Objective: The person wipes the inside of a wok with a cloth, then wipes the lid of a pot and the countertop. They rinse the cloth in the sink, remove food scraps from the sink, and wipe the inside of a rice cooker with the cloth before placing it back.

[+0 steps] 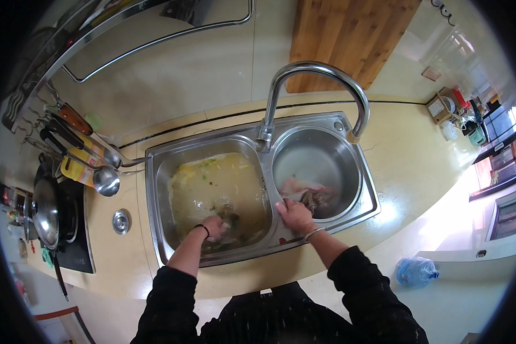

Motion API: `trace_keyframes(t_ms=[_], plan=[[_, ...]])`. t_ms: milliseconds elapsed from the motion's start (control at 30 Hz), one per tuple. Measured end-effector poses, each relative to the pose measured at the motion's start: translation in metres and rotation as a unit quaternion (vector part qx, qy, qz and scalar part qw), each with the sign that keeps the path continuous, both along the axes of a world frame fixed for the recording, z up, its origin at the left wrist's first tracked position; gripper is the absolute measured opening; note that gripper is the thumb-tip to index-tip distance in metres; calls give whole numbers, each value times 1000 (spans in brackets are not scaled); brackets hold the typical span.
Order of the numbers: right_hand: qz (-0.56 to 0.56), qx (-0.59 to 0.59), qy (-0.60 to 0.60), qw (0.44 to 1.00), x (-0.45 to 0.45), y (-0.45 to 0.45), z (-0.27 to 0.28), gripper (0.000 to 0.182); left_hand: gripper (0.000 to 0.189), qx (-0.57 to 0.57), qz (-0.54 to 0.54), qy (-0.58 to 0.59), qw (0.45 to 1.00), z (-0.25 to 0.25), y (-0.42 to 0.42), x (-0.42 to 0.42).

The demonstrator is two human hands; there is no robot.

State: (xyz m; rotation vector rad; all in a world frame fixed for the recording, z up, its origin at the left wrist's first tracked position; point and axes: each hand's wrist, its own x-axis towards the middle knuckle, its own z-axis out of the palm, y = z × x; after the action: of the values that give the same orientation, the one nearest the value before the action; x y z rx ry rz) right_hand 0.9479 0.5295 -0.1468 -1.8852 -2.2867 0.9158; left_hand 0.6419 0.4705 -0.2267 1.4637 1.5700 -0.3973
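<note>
My left hand (215, 228), blurred and wearing a dark bracelet, dips into the left sink basin (163, 215). Cloudy yellowish water (210, 189) fills that basin, with green bits and pale scraps floating in it. A dark shape (231, 216) lies beside my left fingers; murk and splash hide what it is and whether I grip it. On the near rim of the round right basin (348, 150) rests my right hand (296, 215), with a bangle at the wrist. Close by it, a brown lumpy item (316, 199) and a pinkish piece (299, 187), perhaps raw meat, sit in cloudy water.
A chrome faucet (316, 66) arches over the right basin. Ladles (106, 180) hang at left, near a lidded wok (47, 210) on a black cooktop (79, 241). A sink strainer (121, 222) lies on the counter. A wooden board (348, 43) leans against the wall.
</note>
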Motion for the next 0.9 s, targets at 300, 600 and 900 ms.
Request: trace_keyframes(t_ms=[300,600,900], plan=[[57,60,-180,980,68,49,-15,63,42,22,478,-647,594,123,-37,-32],[147,-93,-223,959,93,69,-88,58,26,79,386,-48,918,41,-41,-21],[124,-114,-174,970,76,61,-71,52,29,86,493,-583,640,140,-29,-25]])
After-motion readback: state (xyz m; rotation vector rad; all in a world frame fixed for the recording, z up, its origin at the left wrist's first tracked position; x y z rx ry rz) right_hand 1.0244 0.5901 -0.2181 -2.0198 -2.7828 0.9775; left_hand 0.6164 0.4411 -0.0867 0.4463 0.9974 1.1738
